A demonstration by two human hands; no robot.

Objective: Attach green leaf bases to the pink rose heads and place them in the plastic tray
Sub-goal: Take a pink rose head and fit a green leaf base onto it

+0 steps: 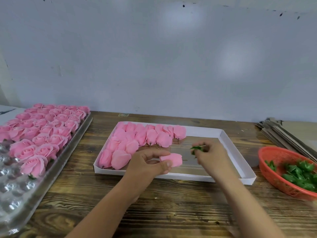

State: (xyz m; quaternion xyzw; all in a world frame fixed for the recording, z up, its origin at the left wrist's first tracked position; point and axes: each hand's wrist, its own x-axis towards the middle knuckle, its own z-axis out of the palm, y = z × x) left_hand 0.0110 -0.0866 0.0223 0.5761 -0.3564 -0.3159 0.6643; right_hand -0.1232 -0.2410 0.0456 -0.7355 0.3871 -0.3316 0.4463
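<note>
Wooden tabletop (171,212) with a strong dark grain filled the near part of my view, and my two bare forearms reached forward over it. My left hand (147,162) was pinching one pink rose head (173,159) between thumb and fingers, turned on its side with its small stem peg pointing to the right. My right hand (211,157) was just beside it, its grip pressed together on a green leaf base (195,148); the hand was blurred, so I could not tell exactly how the fingers lay. The leaf base and the rose were near each other but apart, so I judged this piece was not joined yet.

Under both hands lay the white cardboard box (240,177) with the bare rose heads (137,140) packed in its left part; I counted roughly twenty, and none of them showed green. To the right stood the red basket (274,155) with many green leaf bases (298,172) waiting.

Farther to the left was the plastic tray (15,194). Finished roses (44,127) filled its far rows, while several clear cups at the near end held nothing. So I judged the work was well past the middle, with the rest of the box remaining. Behind everything stood a plain grey wall (154,57).
</note>
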